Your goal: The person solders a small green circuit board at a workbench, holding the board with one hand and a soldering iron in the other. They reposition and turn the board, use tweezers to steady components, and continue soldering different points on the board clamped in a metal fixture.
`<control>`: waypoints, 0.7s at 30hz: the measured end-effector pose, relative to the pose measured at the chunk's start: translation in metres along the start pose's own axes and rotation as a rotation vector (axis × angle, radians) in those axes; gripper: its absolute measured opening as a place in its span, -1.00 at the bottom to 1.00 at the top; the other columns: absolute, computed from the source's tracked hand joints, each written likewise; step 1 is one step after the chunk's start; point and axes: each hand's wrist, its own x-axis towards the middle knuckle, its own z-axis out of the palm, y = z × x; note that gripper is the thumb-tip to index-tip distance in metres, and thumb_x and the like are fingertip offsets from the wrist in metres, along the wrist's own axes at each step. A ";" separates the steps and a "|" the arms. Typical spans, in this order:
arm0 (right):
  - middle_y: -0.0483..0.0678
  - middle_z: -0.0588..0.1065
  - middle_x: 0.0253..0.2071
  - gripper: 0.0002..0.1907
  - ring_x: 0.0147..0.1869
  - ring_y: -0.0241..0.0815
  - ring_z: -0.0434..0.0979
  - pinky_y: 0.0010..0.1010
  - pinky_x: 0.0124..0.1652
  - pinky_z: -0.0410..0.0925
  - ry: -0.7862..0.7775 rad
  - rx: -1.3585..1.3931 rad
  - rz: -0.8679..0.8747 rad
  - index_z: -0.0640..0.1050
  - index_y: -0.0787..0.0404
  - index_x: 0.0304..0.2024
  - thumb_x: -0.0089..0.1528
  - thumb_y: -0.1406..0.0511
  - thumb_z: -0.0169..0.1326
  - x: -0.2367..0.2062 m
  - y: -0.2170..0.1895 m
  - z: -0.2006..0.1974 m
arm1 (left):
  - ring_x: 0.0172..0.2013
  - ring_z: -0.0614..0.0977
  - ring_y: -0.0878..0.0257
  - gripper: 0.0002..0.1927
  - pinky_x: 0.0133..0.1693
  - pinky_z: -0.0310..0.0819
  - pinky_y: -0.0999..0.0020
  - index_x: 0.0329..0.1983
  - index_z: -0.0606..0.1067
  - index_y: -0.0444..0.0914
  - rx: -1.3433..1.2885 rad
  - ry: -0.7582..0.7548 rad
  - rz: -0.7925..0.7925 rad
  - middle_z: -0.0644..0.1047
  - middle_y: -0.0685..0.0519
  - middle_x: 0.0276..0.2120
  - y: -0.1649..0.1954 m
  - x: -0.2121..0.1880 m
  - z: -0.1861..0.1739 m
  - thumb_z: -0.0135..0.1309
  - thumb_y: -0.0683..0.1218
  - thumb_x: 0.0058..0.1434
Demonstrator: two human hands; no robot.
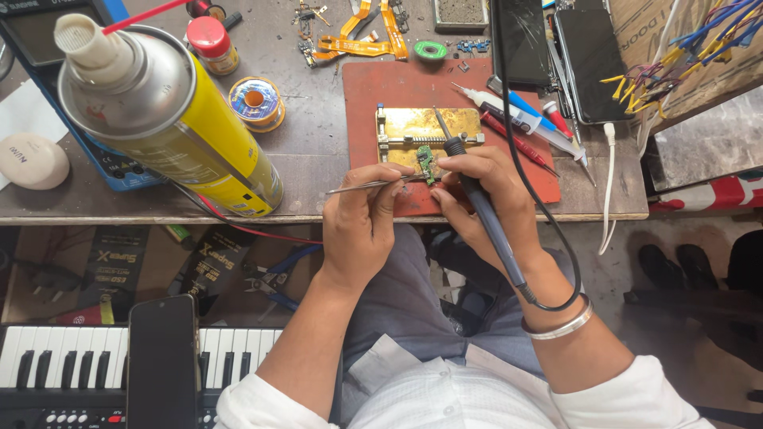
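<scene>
1. The right hand (477,187) grips a soldering iron (477,199), tip down on a small green circuit board (426,164).
2. The left hand (362,214) pinches tweezers (369,187), their tips at the board's 9 o'clock.
3. The board sits on a brass holder (421,127) over a red mat (373,87); a yellow spray can (183,119) stands at 9 o'clock.

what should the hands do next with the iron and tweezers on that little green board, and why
Probably lower the soldering iron tip onto the small green board. The right hand holds the iron like a pen with its tip just above the board, the left hand steadies tweezers at the board's edge, and the board sits in the brass holder.
</scene>
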 end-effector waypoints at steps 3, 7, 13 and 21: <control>-0.04 0.43 -0.02 -0.55 -0.12 -0.33 0.60 -0.57 -0.28 0.46 0.018 0.012 0.013 0.48 0.17 0.09 0.21 0.53 0.29 0.002 -0.001 0.003 | -0.19 0.75 0.24 -0.87 -0.15 0.65 0.38 0.05 0.36 -0.27 0.021 0.006 0.006 0.64 -0.04 -0.09 0.000 -0.001 0.000 0.01 -0.26 0.49; -0.05 0.45 -0.05 -0.55 -0.15 -0.32 0.61 -0.56 -0.29 0.46 0.029 -0.038 -0.031 0.48 0.17 0.09 0.21 0.52 0.31 0.004 0.004 0.004 | -0.15 0.75 0.20 -0.86 -0.13 0.65 0.37 0.06 0.36 -0.28 0.015 0.012 0.022 0.63 -0.05 -0.08 0.000 0.000 0.001 0.02 -0.26 0.49; -0.03 0.44 -0.03 -0.57 -0.15 -0.31 0.61 -0.54 -0.26 0.45 0.068 -0.026 -0.005 0.48 0.18 0.10 0.23 0.53 0.29 0.000 0.006 0.008 | -0.11 0.76 0.19 -0.86 -0.11 0.66 0.37 0.06 0.36 -0.28 0.011 0.013 0.025 0.63 -0.06 -0.06 0.001 0.000 0.000 0.01 -0.26 0.50; -0.04 0.45 -0.09 -0.58 -0.18 -0.32 0.61 -0.49 -0.21 0.46 0.084 -0.055 -0.020 0.50 0.20 0.07 0.22 0.53 0.31 0.004 0.007 0.007 | -0.11 0.75 0.22 -0.86 -0.09 0.66 0.39 0.07 0.35 -0.28 -0.001 0.003 0.018 0.64 -0.06 -0.04 0.002 0.001 0.000 0.00 -0.26 0.51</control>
